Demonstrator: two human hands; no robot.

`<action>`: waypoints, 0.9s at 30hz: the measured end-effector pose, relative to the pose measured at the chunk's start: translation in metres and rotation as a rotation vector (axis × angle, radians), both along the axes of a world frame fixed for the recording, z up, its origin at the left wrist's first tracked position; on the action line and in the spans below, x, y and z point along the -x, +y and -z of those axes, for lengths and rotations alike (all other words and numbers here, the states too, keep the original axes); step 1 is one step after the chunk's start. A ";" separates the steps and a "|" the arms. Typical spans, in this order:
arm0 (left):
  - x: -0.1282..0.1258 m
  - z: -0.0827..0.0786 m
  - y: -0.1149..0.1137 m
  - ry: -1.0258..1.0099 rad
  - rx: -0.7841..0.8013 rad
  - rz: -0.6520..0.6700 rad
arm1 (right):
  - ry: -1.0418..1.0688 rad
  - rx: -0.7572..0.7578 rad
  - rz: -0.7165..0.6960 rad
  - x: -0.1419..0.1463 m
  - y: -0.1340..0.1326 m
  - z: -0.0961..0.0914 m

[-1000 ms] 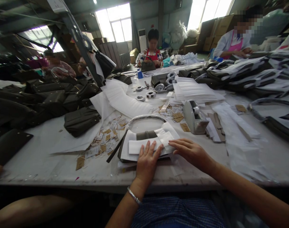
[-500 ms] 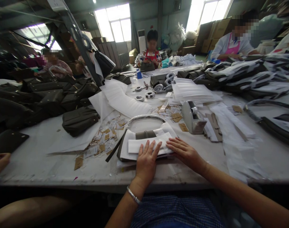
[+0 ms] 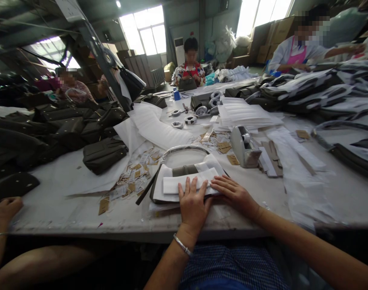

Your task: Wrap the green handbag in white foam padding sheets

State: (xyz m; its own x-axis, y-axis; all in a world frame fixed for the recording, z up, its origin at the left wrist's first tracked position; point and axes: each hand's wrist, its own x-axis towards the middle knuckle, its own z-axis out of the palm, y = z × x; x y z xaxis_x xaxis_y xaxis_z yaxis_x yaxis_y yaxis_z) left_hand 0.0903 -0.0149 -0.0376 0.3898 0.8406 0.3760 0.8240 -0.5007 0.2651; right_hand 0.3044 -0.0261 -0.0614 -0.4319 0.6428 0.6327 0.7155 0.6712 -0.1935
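A dark olive handbag (image 3: pixel 184 170) lies flat near the table's front edge, wrapped in white foam sheet (image 3: pixel 174 185), its wrapped curved handle (image 3: pixel 186 149) arching behind it. My left hand (image 3: pixel 193 204), with a silver bangle on the wrist, lies flat on the foam strip, fingers stretched out. My right hand (image 3: pixel 233 193) rests beside it with fingers spread on the foam's right end. Neither hand grips anything.
A grey tape dispenser (image 3: pixel 246 147) stands right of the bag. Brown paper tags (image 3: pixel 135 175) are scattered to the left. Dark handbags (image 3: pixel 103 153) pile at left, foam sheet stacks (image 3: pixel 247 114) behind. Another person's hand (image 3: pixel 5 209) rests at the front left; other people work at the far side.
Both my hands have slid slightly right and closer together on the foam. Another person's hand has come up onto the table edge at the far left.
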 end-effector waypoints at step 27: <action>-0.010 0.038 0.003 -0.119 -0.294 0.054 | -0.058 0.194 -0.058 0.007 0.048 -0.063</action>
